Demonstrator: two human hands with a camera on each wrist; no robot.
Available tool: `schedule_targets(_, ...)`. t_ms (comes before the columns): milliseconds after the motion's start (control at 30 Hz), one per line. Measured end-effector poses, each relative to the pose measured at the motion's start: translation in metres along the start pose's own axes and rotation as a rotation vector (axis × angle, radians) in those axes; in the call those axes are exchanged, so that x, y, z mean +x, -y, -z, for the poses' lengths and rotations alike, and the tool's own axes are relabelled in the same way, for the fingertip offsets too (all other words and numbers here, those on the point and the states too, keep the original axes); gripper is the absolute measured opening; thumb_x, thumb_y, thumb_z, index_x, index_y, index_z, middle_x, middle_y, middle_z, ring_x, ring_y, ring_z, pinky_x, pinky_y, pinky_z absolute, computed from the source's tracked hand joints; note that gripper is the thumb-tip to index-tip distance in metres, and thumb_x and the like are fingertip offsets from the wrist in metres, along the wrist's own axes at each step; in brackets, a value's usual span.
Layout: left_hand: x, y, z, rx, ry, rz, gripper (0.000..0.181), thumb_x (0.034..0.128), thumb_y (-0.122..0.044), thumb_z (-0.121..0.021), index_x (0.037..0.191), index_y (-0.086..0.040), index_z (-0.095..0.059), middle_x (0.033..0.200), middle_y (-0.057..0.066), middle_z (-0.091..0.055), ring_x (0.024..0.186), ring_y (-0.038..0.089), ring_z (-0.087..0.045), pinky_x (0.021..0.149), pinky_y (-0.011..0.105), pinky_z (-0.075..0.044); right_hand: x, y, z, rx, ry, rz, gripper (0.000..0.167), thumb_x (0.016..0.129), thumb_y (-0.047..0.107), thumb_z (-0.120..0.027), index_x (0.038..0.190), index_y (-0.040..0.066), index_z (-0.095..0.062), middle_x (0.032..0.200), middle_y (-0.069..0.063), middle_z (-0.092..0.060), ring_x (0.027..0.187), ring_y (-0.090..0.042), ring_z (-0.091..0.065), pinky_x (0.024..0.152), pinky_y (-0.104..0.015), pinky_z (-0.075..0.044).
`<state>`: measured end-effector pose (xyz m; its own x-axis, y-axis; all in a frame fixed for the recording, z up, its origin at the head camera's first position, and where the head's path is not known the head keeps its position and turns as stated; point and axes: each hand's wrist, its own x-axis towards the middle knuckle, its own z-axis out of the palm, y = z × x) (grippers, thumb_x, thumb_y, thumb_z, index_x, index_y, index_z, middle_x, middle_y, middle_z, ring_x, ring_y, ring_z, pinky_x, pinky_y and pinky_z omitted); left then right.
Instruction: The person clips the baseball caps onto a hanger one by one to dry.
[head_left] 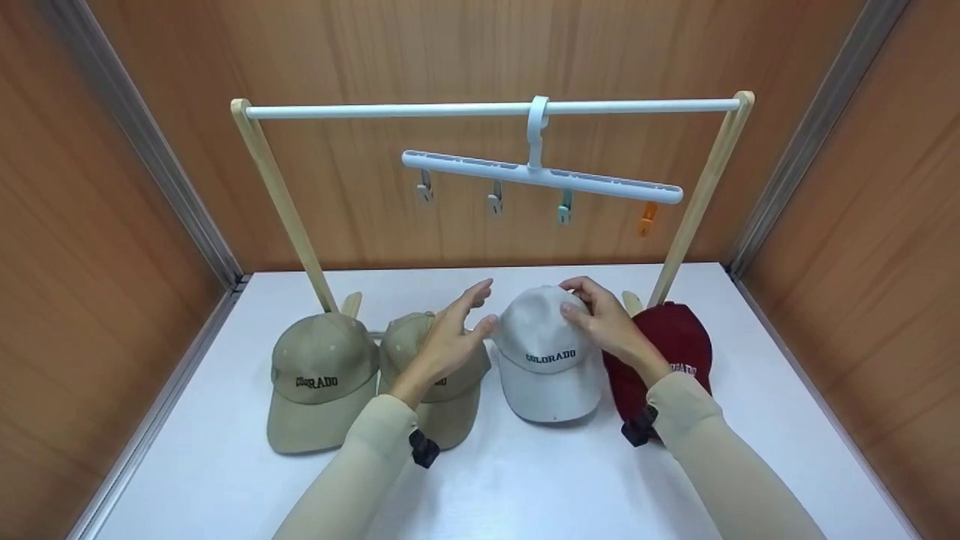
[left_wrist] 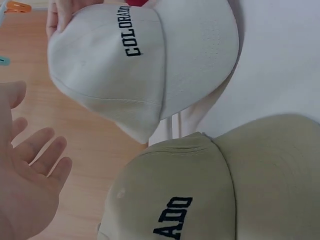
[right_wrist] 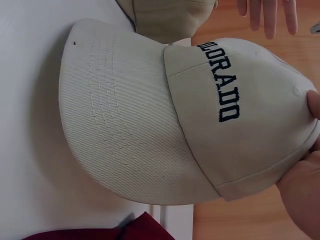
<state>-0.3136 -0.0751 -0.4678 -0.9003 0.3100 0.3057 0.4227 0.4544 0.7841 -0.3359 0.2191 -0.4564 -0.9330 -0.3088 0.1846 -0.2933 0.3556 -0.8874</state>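
The white cap (head_left: 551, 379) is directly below the hanger (head_left: 541, 175), its lettered front facing the person. The right hand (head_left: 606, 319), under the hanger's right half, pinches the crown (right_wrist: 260, 100) near its top, thumb in front; how much cloth the fingers grasp behind is hidden, so I cannot tell. The left hand (head_left: 450, 336), under the hanger's left half, has its fingers loosely apart and holds nothing. The cap looks light and not fragile, and its matt woven cloth should not slip. The crown seems soft, likely to dent when squeezed; the stitched brim (right_wrist: 115, 115) looks stiffer. A light pinch high on the crown probably suits, with the brim's edge as a firmer spot for steadying.
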Motion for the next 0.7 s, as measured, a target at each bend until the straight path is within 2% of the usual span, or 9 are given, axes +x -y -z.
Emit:
schedule_targets(100, 0.006, 0.0, -0.004, 0.0, 0.021, 0.001, 0.06, 0.1094, -0.035, -0.06, 0.165, -0.026, -0.037, 0.163, 0.004, -0.05, 0.149, 0.025, -0.048, 0.116, 0.051, -0.045, -0.001, 0.006, 0.0, 0.007, 0.01, 0.032, 0.033, 0.109, 0.015, -0.061, 0.141, 0.007, -0.056, 0.118, -0.011, -0.068, 0.106, -0.024, -0.059, 0.098, -0.038, -0.05)
schedule_targets(300, 0.016, -0.002, -0.008, -0.052, 0.073, -0.05, 0.057, 0.1104, -0.035, -0.058, 0.163, -0.024, -0.039, 0.163, 0.004, -0.05, 0.151, 0.024, -0.046, 0.121, 0.054, -0.038, -0.002, 0.016, 0.002, 0.029, 0.034, 0.066, 0.033, 0.109, 0.015, -0.062, 0.14, 0.008, -0.057, 0.121, -0.012, -0.068, 0.108, -0.026, -0.061, 0.099, -0.042, -0.053)
schedule_targets(467, 0.022, -0.007, -0.01, -0.134, 0.111, -0.043, 0.053, 0.1094, -0.039, -0.06, 0.157, -0.025, -0.041, 0.151, 0.007, -0.06, 0.145, 0.025, -0.052, 0.121, 0.061, -0.035, -0.001, 0.02, 0.002, 0.041, 0.053, 0.081, 0.034, 0.109, 0.015, -0.062, 0.141, 0.007, -0.055, 0.124, -0.012, -0.068, 0.108, -0.025, -0.063, 0.097, -0.036, -0.055)
schedule_targets(567, 0.025, -0.01, -0.011, -0.162, 0.116, -0.043, 0.05, 0.1088, -0.039, -0.061, 0.154, -0.026, -0.042, 0.137, 0.009, -0.065, 0.138, 0.027, -0.057, 0.12, 0.064, -0.036, 0.0, 0.022, 0.001, 0.059, 0.064, 0.085, 0.035, 0.109, 0.016, -0.062, 0.141, 0.006, -0.055, 0.128, -0.012, -0.068, 0.11, -0.025, -0.064, 0.097, -0.033, -0.056)
schedule_targets(700, 0.028, -0.014, -0.012, -0.184, 0.125, -0.049, 0.047, 0.1092, -0.037, -0.061, 0.151, -0.027, -0.043, 0.125, 0.008, -0.062, 0.122, 0.025, -0.061, 0.111, 0.056, -0.049, 0.0, 0.027, 0.001, 0.08, 0.066, 0.09, 0.035, 0.108, 0.015, -0.062, 0.141, 0.006, -0.055, 0.129, -0.012, -0.067, 0.111, -0.026, -0.065, 0.097, -0.035, -0.057)
